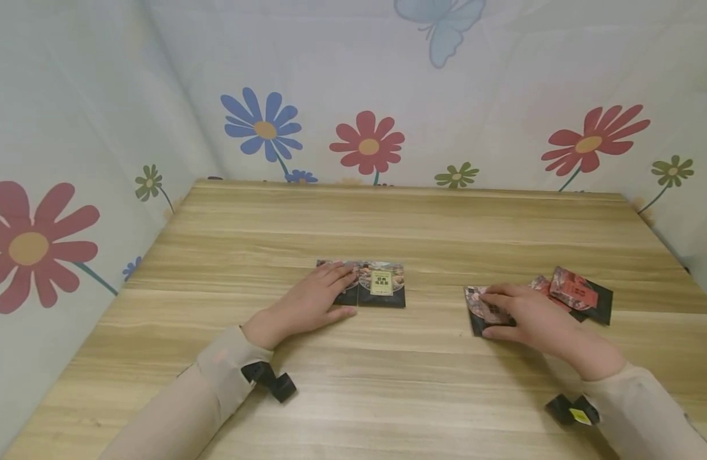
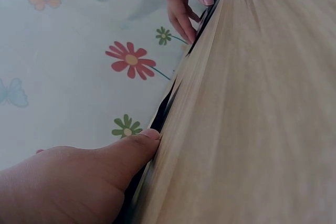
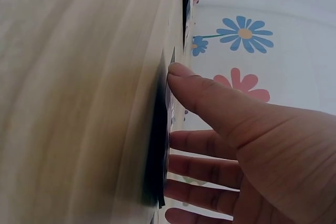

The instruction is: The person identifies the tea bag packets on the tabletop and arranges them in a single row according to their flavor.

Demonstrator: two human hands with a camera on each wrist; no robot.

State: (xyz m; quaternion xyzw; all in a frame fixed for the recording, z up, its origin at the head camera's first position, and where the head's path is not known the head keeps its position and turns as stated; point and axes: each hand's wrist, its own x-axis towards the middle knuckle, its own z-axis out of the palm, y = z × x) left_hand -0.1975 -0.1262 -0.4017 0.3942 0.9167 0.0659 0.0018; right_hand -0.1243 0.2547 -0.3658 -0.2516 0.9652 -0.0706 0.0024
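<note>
Two flat black food sachets lie side by side mid-table in the head view. My left hand point(image 1: 313, 297) rests on the left sachet point(image 1: 349, 295), fingers extended over its face, covering most of it. Its neighbour, a sachet with a yellow label point(image 1: 382, 281), shows fully. Farther right, my right hand point(image 1: 537, 319) lies over another dark sachet point(image 1: 475, 313), its fingers on the printed face. The right wrist view has the right thumb point(image 3: 181, 72) at that sachet's edge and the fingers fairly straight against it. In the left wrist view, the left thumb point(image 2: 149, 135) touches a sachet's edge.
Just beyond the right hand, a red-labelled sachet point(image 1: 583, 295) overlaps another red sachet point(image 1: 539, 284), partly hidden by the hand. All lie on a wood-grain table point(image 1: 387, 383). A flower-printed curtain point(image 1: 474, 115) stands behind it. Both wrists wear small black cameras.
</note>
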